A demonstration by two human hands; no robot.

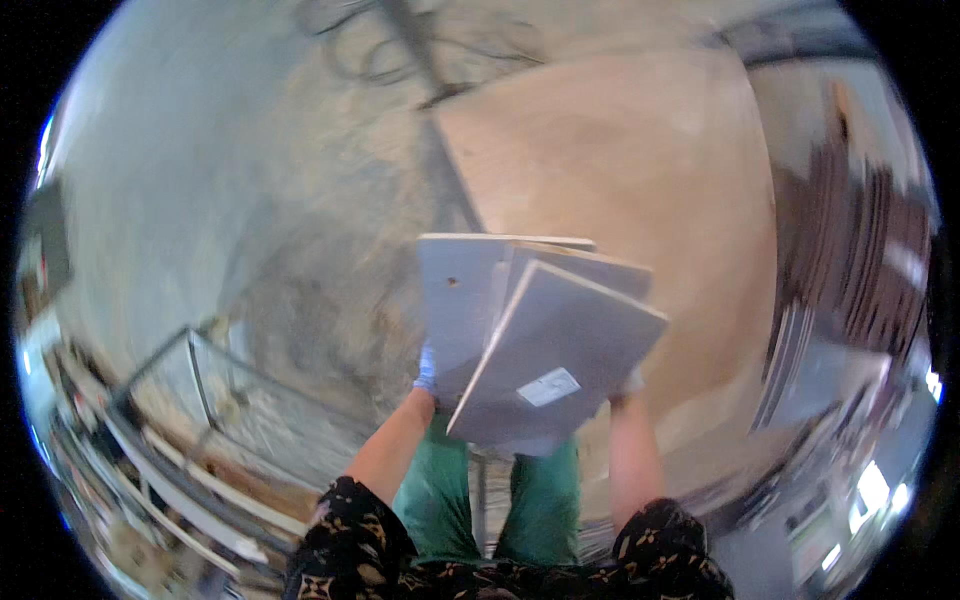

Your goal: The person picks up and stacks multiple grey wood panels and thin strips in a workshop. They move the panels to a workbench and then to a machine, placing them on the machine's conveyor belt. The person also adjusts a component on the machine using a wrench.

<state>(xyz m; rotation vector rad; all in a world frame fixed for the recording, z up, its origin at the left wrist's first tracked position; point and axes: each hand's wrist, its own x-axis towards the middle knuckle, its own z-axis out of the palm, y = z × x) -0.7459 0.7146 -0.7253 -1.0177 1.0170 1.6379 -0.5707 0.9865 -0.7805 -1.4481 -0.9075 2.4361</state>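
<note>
Though uneven-edged, grey panels (pixel 560 350) clamped between left grip (pixel 427 371) and right grip (pixel 631 382), open floor (pixel 200 180) forward-left.

No text or number can be read. A white label (pixel 548 387) sits on the front gray panel (pixel 575 330), toward its lower edge; the faint marks on it are too small and blurred to make out.
</note>
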